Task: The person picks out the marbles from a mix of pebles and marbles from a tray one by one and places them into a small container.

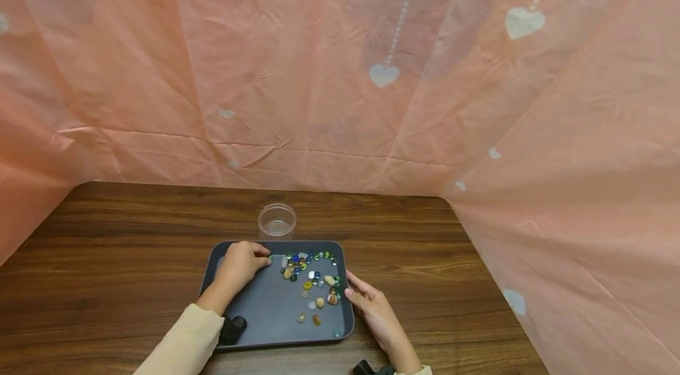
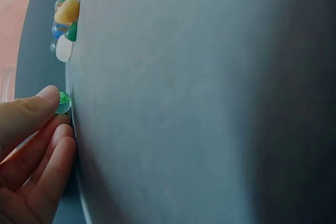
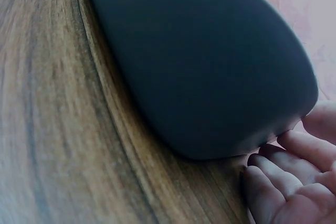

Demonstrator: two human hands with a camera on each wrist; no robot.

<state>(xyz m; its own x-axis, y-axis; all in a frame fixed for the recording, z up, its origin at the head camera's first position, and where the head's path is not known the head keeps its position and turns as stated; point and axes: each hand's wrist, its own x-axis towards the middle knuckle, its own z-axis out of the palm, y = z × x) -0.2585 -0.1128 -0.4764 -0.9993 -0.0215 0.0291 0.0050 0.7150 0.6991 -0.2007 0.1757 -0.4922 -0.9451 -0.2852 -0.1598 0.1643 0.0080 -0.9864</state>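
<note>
A dark grey tray point(image 1: 265, 304) lies on the table with glass marbles point(image 1: 296, 258) and smooth pebbles point(image 1: 320, 302) spread over its right half. Inside its far left part, my left hand point(image 1: 240, 266) pinches a green glass marble point(image 2: 63, 103) between thumb and fingers, right by the far wall. My right hand point(image 1: 374, 310) grips the tray's right side, thumb at the rim and fingers against the outer wall. In the right wrist view those fingers point(image 3: 302, 153) curl at the tray's edge.
Just behind the tray stands a clear round plastic container point(image 1: 277, 221). The wooden table point(image 1: 425, 263) is enclosed by a pink curtain point(image 1: 319, 68) with white hearts. Black wrist devices point(image 1: 232, 329) sit on both wrists.
</note>
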